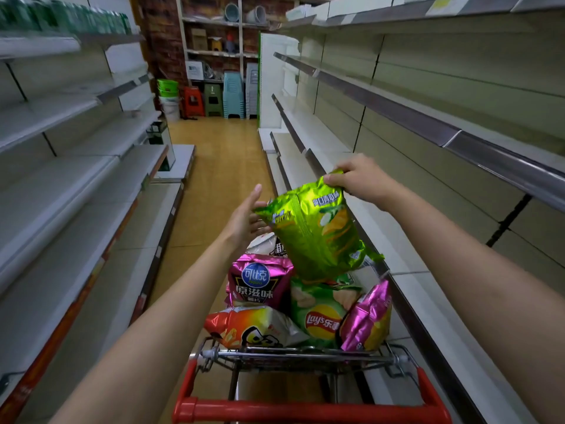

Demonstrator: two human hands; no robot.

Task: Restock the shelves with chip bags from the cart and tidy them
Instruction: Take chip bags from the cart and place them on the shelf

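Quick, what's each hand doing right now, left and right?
Left hand: open, fingers straight, beside the lime-green chip bag.
Right hand: grip closed on the lime-green chip bag's top corner, lifted above the cart.

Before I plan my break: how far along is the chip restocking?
Barely begun: no bags show on the right-hand shelves. In hand: the right hand pinches a lime-green chip bag above the cart, the open left hand at its edge. Left: the pink bag, Lay's bag and others.
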